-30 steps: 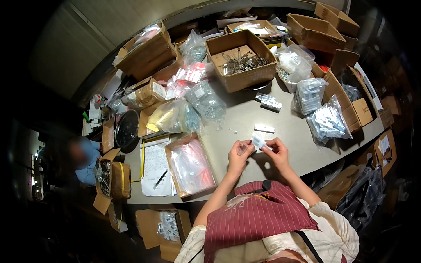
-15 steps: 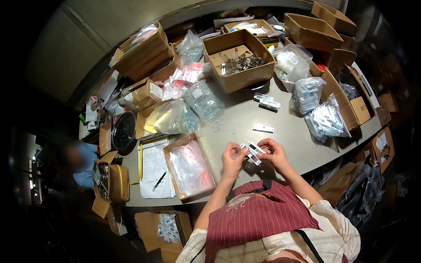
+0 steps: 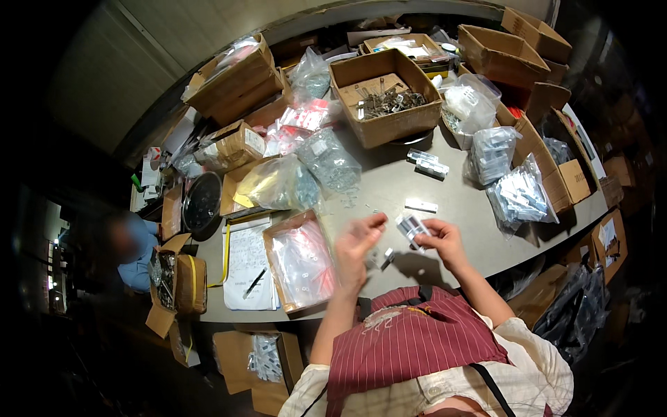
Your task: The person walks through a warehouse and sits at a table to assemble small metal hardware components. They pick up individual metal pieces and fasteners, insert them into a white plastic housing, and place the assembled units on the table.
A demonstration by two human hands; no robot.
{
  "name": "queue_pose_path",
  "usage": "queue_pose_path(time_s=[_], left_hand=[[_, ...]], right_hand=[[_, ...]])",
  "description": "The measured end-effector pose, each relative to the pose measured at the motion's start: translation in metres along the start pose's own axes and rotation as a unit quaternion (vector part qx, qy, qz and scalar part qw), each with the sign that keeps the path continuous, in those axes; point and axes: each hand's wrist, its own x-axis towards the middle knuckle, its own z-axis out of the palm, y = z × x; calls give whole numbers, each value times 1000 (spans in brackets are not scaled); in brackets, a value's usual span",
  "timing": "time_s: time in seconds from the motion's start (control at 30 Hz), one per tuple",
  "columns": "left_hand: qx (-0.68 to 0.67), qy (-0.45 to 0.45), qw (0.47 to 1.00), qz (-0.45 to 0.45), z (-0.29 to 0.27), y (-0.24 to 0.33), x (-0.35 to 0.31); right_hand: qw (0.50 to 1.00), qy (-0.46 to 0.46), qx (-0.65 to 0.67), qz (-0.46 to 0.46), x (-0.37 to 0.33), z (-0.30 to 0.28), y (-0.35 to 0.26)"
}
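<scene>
There's your right hand (image 3: 445, 240), pinching a white-and-dark part (image 3: 411, 227) right of the shallow box (image 3: 283, 228) of clear bags. Your left hand (image 3: 356, 244), between part and box, is blurred; can't tell whether it grips anything. A small pale-and-dark piece (image 3: 387, 259) shows right of the box, a white strip (image 3: 421, 206) farther right and beyond. Hard against the box's left sits a notebook (image 3: 243, 293); beyond it, a bulging bag (image 3: 278, 184) blocks the way. Stuffed bags (image 3: 522, 194) crowd the far right.
</scene>
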Motion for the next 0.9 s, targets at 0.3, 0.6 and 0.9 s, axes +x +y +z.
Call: queue_pose_path(time_s=[0.3,0.6,0.9], left_hand=[[6,-172,946,-274,-11,-11,6],[113,-301,890,-324,3,-8,8],[-155,-372,816,-415,1,13,2]], right_hand=[[985,-93,-130,-64,5,-2,-54],[736,-320,-579,-143,12,21,-136],[765,-411,-485,-108,56,48,-160]])
